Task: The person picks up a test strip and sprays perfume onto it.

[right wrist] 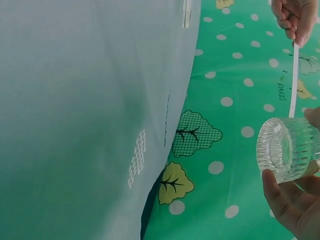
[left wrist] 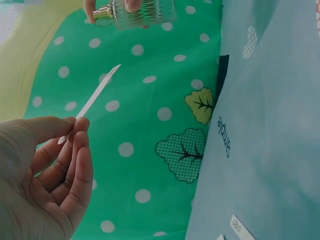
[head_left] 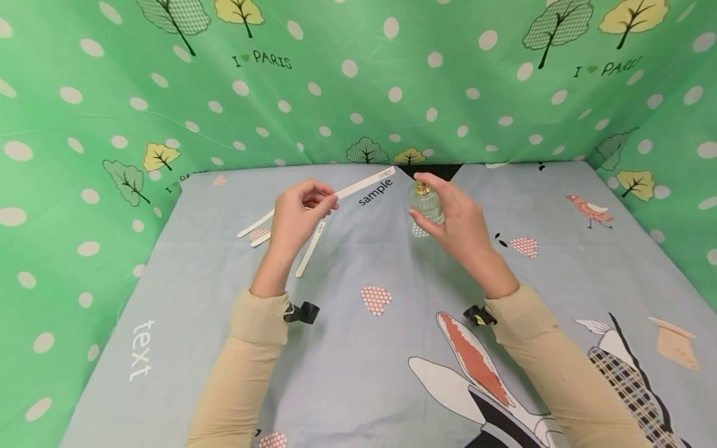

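Note:
My left hand (head_left: 301,208) pinches one end of a white paper test strip (head_left: 366,182) between thumb and fingertips. The strip's free end, with small print on it, points to the right toward a perfume bottle (head_left: 427,205). Ribbed clear glass and a gold spray neck make up the bottle, which my right hand (head_left: 463,218) grips from the side, the index finger on its top. In the left wrist view, the strip (left wrist: 98,91) angles up toward the bottle (left wrist: 146,14) with a gap between them. The right wrist view shows the bottle's thick glass base (right wrist: 272,150).
Several more white strips lie on the cloth near my left hand, one strip (head_left: 310,249) apart from the others. A grey-blue printed cloth (head_left: 347,361) covers the table. Green dotted fabric (head_left: 336,93) hangs behind it and at both sides.

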### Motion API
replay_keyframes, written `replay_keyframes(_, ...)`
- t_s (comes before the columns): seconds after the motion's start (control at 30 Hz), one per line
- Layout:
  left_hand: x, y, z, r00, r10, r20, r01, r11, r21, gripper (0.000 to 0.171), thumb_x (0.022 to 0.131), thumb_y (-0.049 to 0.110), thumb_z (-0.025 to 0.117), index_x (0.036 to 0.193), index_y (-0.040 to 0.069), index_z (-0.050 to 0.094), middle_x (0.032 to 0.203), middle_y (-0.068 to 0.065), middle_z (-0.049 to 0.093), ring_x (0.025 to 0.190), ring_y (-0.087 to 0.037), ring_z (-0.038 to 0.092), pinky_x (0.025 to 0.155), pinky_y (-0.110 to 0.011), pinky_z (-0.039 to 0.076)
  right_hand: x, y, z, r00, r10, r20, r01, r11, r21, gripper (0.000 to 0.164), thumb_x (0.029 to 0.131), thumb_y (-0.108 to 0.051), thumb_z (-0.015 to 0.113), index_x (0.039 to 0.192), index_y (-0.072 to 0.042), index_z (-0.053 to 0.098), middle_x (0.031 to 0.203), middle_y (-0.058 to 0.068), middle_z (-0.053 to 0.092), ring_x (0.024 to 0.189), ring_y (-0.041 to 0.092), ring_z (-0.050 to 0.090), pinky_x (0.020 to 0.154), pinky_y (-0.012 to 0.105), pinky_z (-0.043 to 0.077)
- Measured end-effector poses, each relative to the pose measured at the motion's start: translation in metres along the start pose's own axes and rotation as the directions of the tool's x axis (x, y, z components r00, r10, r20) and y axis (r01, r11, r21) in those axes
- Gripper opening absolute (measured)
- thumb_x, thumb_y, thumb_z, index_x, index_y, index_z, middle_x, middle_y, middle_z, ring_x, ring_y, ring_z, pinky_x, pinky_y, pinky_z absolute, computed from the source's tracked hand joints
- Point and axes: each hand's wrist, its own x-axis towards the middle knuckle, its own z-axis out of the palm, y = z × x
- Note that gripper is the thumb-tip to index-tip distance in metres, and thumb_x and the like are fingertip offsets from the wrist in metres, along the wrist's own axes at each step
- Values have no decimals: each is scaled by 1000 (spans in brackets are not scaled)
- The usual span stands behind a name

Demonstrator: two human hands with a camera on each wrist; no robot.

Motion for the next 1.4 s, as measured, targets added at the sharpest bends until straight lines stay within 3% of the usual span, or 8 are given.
replay_keyframes(0.17, 0, 0, 0, 1000, 4, 2, -4, 1000, 1, 17, 95, 21, 69, 103, 6, 71, 91, -13, 77, 73, -16, 68, 64, -17, 52, 0, -1, 0, 1000, 5, -12, -6, 1000, -30, 61, 88, -27, 78, 141, -21, 49, 110, 12, 67, 71, 25, 52, 52, 36, 41)
replay_keyframes(0.33, 0, -2, 0, 1000, 4, 1, -4, 1000, 2, 17, 95, 22, 69, 102, 6, 72, 91, -12, 77, 68, -5, 64, 64, -17, 52, 0, -2, 0, 999, 1, -37, -2, 999, -45, 61, 87, -27, 78, 140, -22, 49, 99, 13, 63, 68, 24, 49, 51, 33, 37)
replay_keyframes(0.63, -1, -2, -1, 1000, 3, 0, -3, 1000, -1, 16, 94, 21, 69, 101, 6, 72, 90, -13, 77, 68, -5, 64, 63, -17, 51, 1, -4, 0, 998, 21, -67, -25, 998, -52, 57, 87, -29, 79, 137, -21, 53, 105, 13, 66, 69, 25, 51, 51, 33, 37)
replay_keyframes(0.97, -3, -6, -4, 1000, -8, -2, 8, 1000, 2, 17, 95, 22, 69, 102, 6, 72, 91, -13, 77, 72, -11, 67, 65, -19, 54, 0, -1, 0, 991, 65, -120, -71, 997, -42, 62, 88, -28, 77, 140, -21, 45, 105, 17, 58, 70, 25, 46, 54, 34, 37)
replay_keyframes(1.2, -3, -10, -8, 1000, -26, -5, 26, 1000, -10, 17, 95, 21, 69, 102, 6, 71, 92, -14, 77, 69, -4, 65, 65, -16, 53, -1, 2, 0, 991, 55, -123, -61, 997, -45, 61, 88, -29, 77, 139, -21, 46, 101, 17, 58, 71, 25, 45, 55, 33, 36)
replay_keyframes(1.4, -4, -10, -12, 999, -38, -18, 38, 999, -3, 15, 94, 20, 69, 102, 7, 72, 92, -13, 77, 69, -6, 64, 63, -16, 51, -4, 3, -1, 991, 71, -116, -75, 997, -34, 61, 88, -28, 77, 140, -21, 46, 104, 17, 58, 70, 24, 45, 54, 33, 35)
